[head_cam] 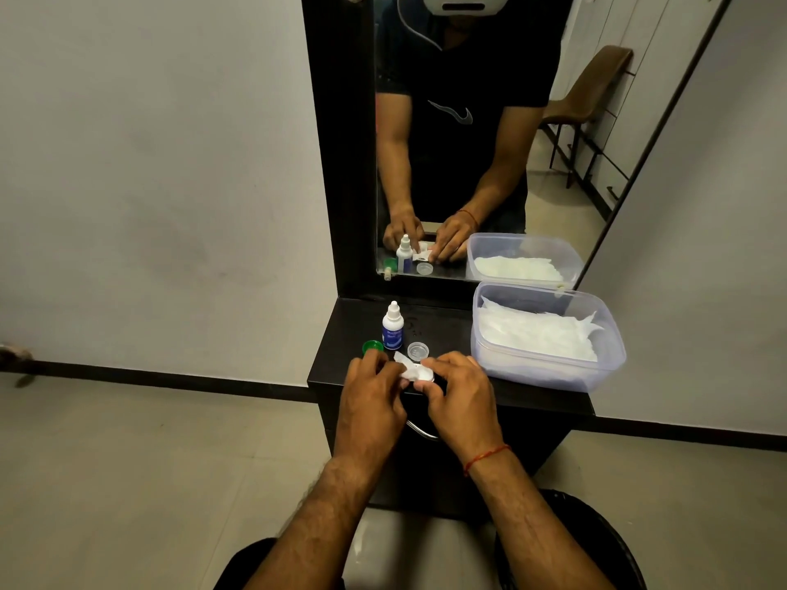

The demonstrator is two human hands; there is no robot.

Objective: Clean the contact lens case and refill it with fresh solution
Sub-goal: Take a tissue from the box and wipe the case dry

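My left hand (371,391) and my right hand (458,391) meet over the front edge of a dark shelf (447,330). Between the fingertips I hold a white contact lens case (426,375) and a crumpled white tissue (404,367) pressed against it. The left fingers pinch the tissue; the right fingers grip the case. A small white solution bottle (392,327) with a blue label stands upright just behind my hands. A green cap (371,346) lies left of the bottle, and a clear round cap (417,350) lies to its right.
A clear plastic tub (549,368) holding white tissues takes up the shelf's right side. A tall mirror (460,134) rises behind the shelf and reflects me and a brown chair. A metal drawer handle (421,432) sits below the shelf edge. Grey wall and tiled floor surround.
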